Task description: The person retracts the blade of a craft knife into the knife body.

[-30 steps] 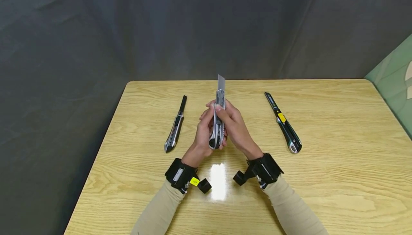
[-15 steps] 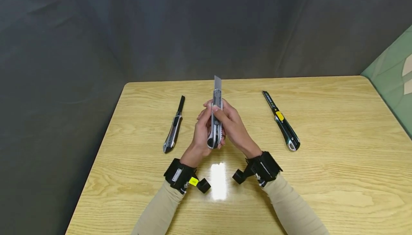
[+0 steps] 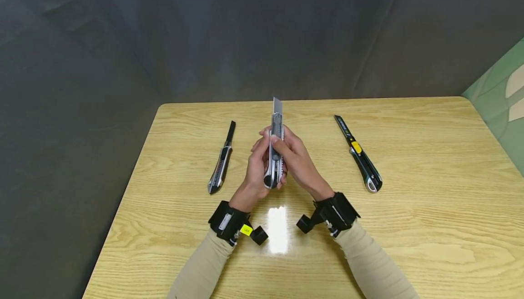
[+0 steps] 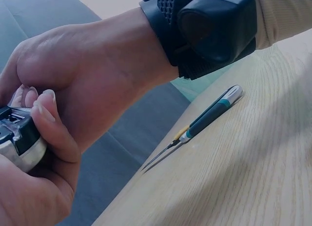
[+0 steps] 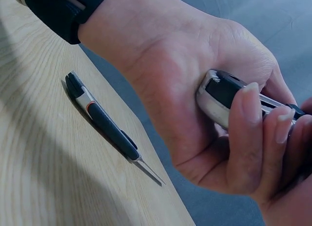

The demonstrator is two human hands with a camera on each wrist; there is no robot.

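Note:
Above the middle of the table, both hands hold a silver and black utility knife [image 3: 277,128] with its bare grey blade pointing away. My left hand [image 3: 255,171] wraps its fingers round the handle from the left side and below. My right hand [image 3: 302,164] grips from the right, its thumb pressed on top of the knife body. In the right wrist view, curled left fingers [image 5: 246,138] cover part of the handle [image 5: 219,92]. The black and silver butt end [image 4: 19,143] shows between the fingers in the left wrist view.
A slim silver and black utility knife [image 3: 221,162] lies on the wooden table [image 3: 430,176] at left. At right lies a black one [image 3: 364,162] with a yellow slider. Behind the table hangs a dark cloth [image 3: 262,35]. Wrist-worn black cameras [image 3: 336,215] sit on both wrists.
The head view has shifted slightly, and the held knife and hands appear a little further left. The grip looks the same; the knives on the table have not moved.

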